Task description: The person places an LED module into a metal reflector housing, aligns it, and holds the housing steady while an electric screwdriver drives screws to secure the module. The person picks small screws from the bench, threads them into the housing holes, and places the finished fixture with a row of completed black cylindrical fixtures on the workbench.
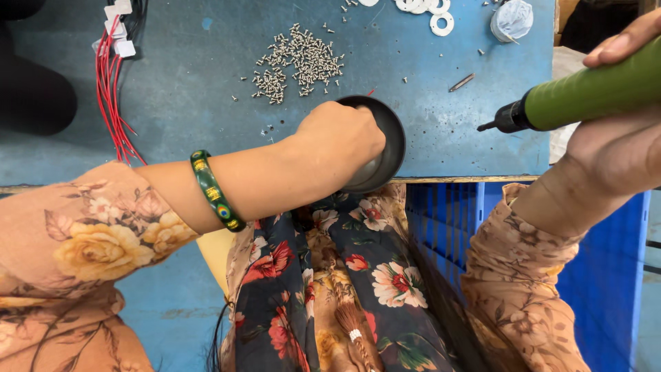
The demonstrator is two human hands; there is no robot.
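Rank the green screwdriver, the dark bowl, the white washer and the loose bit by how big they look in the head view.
1. Green screwdriver, though nearness to the camera inflates it.
2. Dark bowl, partly hidden by the left hand.
3. White washer and loose bit: too alike to rank.

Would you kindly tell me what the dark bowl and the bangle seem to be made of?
The dark bowl under the left hand looks like metal, with a smooth, dull grey sheen inside. The bangle looks like glossy green glass or plastic with gold-coloured inlays; the picture leaves that open.
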